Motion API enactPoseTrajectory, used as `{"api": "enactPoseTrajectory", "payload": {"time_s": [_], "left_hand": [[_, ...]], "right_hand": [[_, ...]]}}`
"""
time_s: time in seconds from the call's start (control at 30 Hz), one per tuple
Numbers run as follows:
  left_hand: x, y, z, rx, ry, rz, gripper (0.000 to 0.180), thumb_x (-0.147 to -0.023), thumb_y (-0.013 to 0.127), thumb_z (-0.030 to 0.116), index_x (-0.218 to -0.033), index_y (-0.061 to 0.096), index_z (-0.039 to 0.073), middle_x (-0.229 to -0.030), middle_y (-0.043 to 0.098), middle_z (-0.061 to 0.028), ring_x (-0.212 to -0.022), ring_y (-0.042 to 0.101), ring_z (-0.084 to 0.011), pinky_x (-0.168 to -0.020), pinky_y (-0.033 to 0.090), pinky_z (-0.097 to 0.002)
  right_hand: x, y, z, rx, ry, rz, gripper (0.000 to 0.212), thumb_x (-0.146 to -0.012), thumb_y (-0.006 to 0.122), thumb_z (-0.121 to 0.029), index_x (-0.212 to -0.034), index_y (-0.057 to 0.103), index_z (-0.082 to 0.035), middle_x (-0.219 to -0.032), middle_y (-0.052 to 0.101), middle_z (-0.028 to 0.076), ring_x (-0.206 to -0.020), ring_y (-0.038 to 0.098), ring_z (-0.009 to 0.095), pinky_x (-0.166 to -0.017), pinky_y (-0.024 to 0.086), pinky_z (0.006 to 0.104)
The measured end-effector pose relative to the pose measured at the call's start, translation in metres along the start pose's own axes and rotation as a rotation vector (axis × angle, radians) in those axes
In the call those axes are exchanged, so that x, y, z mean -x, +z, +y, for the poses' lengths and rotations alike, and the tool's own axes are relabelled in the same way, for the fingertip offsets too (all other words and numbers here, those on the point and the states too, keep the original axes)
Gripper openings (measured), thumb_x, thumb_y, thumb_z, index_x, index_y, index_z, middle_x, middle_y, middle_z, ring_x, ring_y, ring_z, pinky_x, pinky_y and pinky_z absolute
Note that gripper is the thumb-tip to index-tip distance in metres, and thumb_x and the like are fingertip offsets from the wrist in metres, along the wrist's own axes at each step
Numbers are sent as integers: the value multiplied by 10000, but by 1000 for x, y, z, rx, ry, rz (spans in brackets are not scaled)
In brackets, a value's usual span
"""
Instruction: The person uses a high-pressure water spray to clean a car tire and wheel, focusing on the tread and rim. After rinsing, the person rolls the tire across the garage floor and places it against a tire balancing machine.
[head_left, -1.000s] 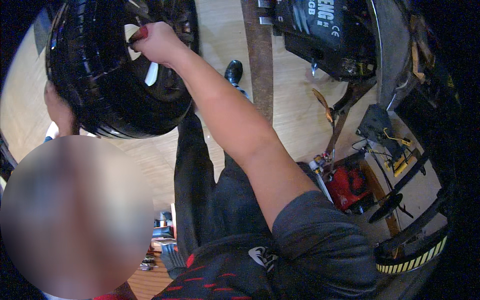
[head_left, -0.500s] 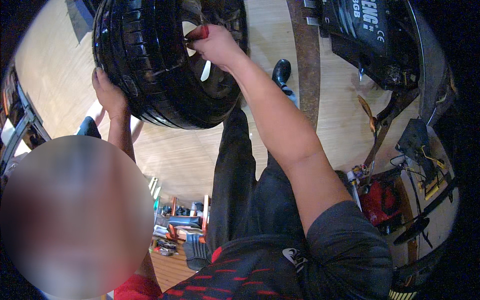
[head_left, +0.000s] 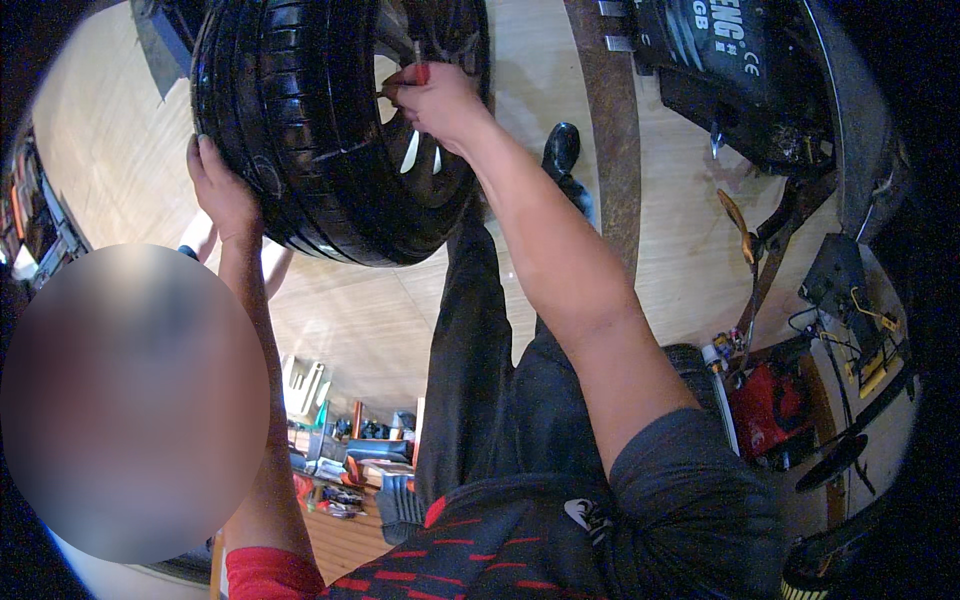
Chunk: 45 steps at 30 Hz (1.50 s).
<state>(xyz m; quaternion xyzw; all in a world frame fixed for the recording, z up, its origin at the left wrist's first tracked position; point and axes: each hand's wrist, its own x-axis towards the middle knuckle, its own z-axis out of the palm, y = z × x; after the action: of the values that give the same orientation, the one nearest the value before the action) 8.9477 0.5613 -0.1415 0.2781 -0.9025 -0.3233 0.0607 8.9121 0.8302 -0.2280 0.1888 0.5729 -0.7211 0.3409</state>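
Observation:
A black tyre (head_left: 310, 130) on a dark spoked rim (head_left: 450, 165) stands upright in front of me, its tread facing left and the wheel's inside facing right. My left hand (head_left: 226, 195) lies along the tyre's left side, fingers stretched out against the rubber. Reaching in over the tyre's right edge, my right hand (head_left: 440, 105) is closed inside the rim among the spokes. A slim red-handled tool (head_left: 422, 74) shows between its fingers; its far end is too dark to make out. Light floor shows through the gaps between the spokes.
At upper right stands a black machine (head_left: 720, 80) with a rusty plate (head_left: 612, 130) along the floor beside it. An orange-handled lever (head_left: 733, 215) and a red case (head_left: 775, 405) are on the right. Shelves of tools (head_left: 370, 450) sit lower left. A blurred person is close by.
The wheel has shifted slightly in view, its spokes now at a different angle. My right hand stays closed inside the rim, a little lower; my left hand keeps touching the tyre.

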Motion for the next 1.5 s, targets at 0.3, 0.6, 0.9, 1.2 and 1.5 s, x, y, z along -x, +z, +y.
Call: {"api": "enactPoseTrajectory", "payload": {"time_s": [0.3, 0.6, 0.9, 1.2, 1.5], "left_hand": [[-45, -12, -31, -164, 243, -132, 516, -1075, 385, 368, -1368, 518, -35, -1338, 574, -181, -1223, 554, -295, -1058, 409, -380], [-96, -22, -60, -355, 528, -222, 467, -1001, 478, 167, -1443, 469, 17, -1415, 528, -188, -1307, 509, -330, -1112, 385, -398], [-62, -44, -43, -205, 250, -206, 487, -978, 544, 206, -1428, 486, 29, -1372, 560, -174, -1259, 541, -307, -1100, 400, -417], [-52, -10, -2, 18, 57, -183, 510, -1067, 365, 369, -1336, 539, -28, -1318, 577, -185, -1224, 544, -291, -1074, 383, -347], [-46, -11, -13, 10, 62, -56, 623, -1022, 429, 493, -1413, 512, 15, -1381, 577, -204, -1284, 535, -322, -1102, 360, -349]], "right_hand": [[178, -172, -2, 195, -121, 435, 194, -883, 738, -135, -1064, 709, -72, -805, 669, -4, -636, 540, 64, -565, 450, 239], [195, -577, -4, 374, -244, 1117, 246, -975, 633, -312, -1100, 640, -99, -677, 552, -18, -578, 516, 147, -460, 358, 293], [178, -471, -47, -124, -174, 917, 306, -1030, 540, -176, -1334, 563, -138, -941, 670, 89, -698, 600, 191, -563, 493, 330], [141, -195, -38, -308, -114, 11, 479, -998, 474, -55, -1471, 408, -28, -1311, 593, 259, -1190, 629, 347, -950, 560, 452], [40, -51, -39, 1075, -141, -320, 292, -973, 601, -226, -1117, 630, 27, -941, 700, 236, -889, 698, 342, -770, 562, 431]]}}
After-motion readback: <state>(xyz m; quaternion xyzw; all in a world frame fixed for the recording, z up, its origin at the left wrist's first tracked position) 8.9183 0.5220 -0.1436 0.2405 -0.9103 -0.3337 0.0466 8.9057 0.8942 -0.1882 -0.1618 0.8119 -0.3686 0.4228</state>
